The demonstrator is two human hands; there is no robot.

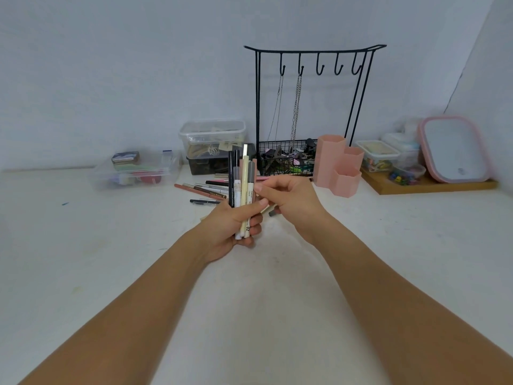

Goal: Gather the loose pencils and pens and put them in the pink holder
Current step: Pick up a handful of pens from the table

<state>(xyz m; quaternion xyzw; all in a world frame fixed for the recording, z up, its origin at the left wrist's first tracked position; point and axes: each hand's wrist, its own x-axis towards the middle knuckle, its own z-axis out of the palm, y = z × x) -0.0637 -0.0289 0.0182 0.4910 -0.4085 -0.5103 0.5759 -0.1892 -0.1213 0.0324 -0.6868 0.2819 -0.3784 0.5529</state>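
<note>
Left hand (231, 226) grips a bundle of pens (241, 190) above the table (111, 273) — long axes near vertical, ends pointing up. Right hand (288, 198) pinches the bundle's right side with curled fingers. Loose pens (202, 191) lie flat behind — pink holder (337, 165) stands upright to the right.

Matt white tabletop (111, 245) under both forearms, faintly scuffed and stained. Smooth plastic barrels on the bundle of pens (241, 190) gripped upright in the left hand (236, 226), cream, white and glossy black. Matt pink plastic on the hexagonal holder (337, 165) beyond the right hand (286, 197). Thin black-coated metal wire on the hook stand (313, 48) behind it, with dull metal chains (295, 107) hanging. Clear glossy plastic on the lidded box (212, 133) beyond the left hand. Smooth warm wood on the tray (388, 187) far right.
</note>
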